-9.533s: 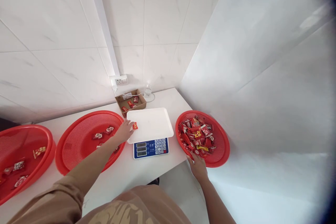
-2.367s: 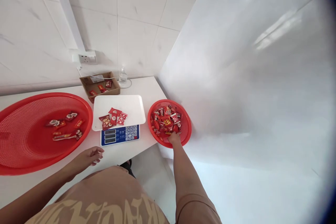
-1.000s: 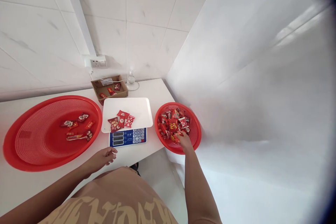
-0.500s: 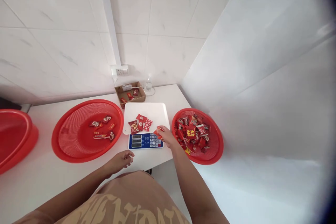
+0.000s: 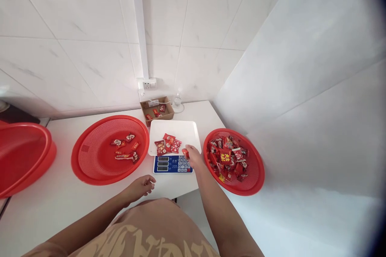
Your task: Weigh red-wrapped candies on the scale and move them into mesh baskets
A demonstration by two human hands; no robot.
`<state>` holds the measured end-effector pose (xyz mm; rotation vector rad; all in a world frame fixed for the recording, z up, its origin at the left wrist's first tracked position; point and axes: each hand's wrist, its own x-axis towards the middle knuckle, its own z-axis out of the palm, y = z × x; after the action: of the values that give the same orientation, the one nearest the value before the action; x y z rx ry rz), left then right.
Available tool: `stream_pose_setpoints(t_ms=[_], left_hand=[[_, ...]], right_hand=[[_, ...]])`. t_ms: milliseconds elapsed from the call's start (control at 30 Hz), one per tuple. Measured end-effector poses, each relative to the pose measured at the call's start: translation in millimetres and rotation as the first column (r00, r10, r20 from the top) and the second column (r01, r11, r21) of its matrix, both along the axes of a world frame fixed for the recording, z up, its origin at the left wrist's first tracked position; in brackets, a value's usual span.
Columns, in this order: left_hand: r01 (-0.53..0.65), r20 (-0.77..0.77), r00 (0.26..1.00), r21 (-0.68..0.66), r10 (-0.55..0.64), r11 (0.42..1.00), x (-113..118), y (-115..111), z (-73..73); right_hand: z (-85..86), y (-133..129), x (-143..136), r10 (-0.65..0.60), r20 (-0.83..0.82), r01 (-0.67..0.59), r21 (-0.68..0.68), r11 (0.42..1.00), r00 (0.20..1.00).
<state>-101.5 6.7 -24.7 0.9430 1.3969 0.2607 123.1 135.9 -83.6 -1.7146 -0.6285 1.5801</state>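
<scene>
My right hand [image 5: 193, 155] is closed on a small red packet [image 5: 185, 153] at the right front edge of the scale's white tray [image 5: 175, 127]. Several red packets [image 5: 169, 143] lie in a small pile near the tray's front. Below them is the scale's blue keypad and display panel [image 5: 173, 164]. Over the table's front edge, my left hand [image 5: 144, 187] is empty, its fingers loosely curled and apart. A red basket [image 5: 259, 168] heaped with red packets stands right of the scale. To the left, another red basket [image 5: 79, 164] holds several packets.
Behind the scale sits a cardboard box [image 5: 166, 115] with several packets, beside a clear bottle [image 5: 177, 100] and a white cable. Another red basket [image 5: 24, 160] is at the far left. A socket [image 5: 147, 84] is on the tiled wall; a pale panel rises at the right.
The view has shifted, so the table's things appear farther right. One more red packet seems to lie in the tray's pile, and less red shows in my right hand.
</scene>
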Motion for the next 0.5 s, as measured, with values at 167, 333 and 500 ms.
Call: stream_pose_setpoints(t_ms=[167,333,500], left_hand=[[0.021,0.01,1.0,0.01,-0.021,1.0,2.0,2.9,-3.5],[0.033,0.011,0.999,0.004,-0.033,0.999,3.2,3.9,-5.6],[0.034,0.016,0.999,0.002,-0.034,0.999,3.2,1.5,-4.4]], right_hand=[[-4.9,0.5,3.9,-0.14,-0.072,0.14,-0.002,0.99,0.988],[-7.3,1.4,3.4,-0.2,-0.154,0.207,0.027,0.978,0.968],[-7.6,-1.0,4.4,-0.167,-0.218,0.189,0.083,0.978,0.962]])
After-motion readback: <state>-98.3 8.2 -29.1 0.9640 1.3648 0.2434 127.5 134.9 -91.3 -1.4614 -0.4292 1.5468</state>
